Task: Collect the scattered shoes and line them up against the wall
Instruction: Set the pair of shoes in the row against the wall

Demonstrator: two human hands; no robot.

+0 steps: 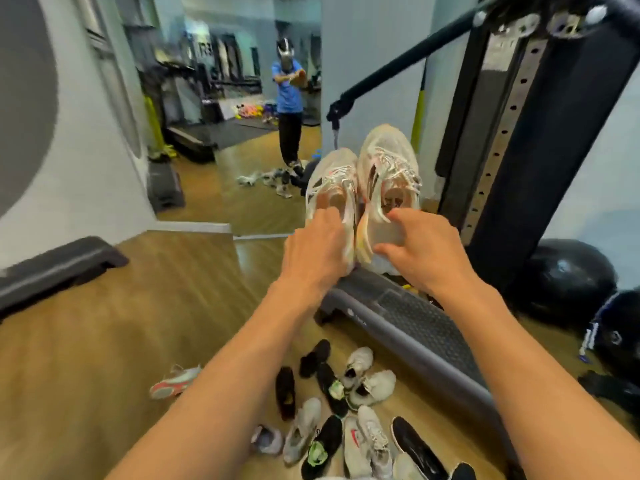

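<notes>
Sneakers (346, 174) hang above the step platform's (415, 317) far end, the left sneaker (330, 181) grasped at its heel by the left grip (313, 252), the right sneaker (388, 157) likewise by the right grip (424, 252); best lower them level, side by side, at the wall (374, 64) beyond that platform.

You hold two pale trainers with tangled white laces side by side and touching, toes tilted up toward 12 o'clock and heel openings facing you. Your left hand (315, 247) grips the heel of the left cream mesh trainer (332, 183). Your right hand (419, 244) grips the heel of the right cream mesh trainer (386, 161), which sits slightly higher and shows an orange sole edge. At 6 o'clock, a loose pile of black, white and grey shoes (346, 410) lies on the wooden floor (104, 341), pointing every way. A pink-and-white trainer (175, 381) lies apart, at the pile's 9 o'clock.
</notes>
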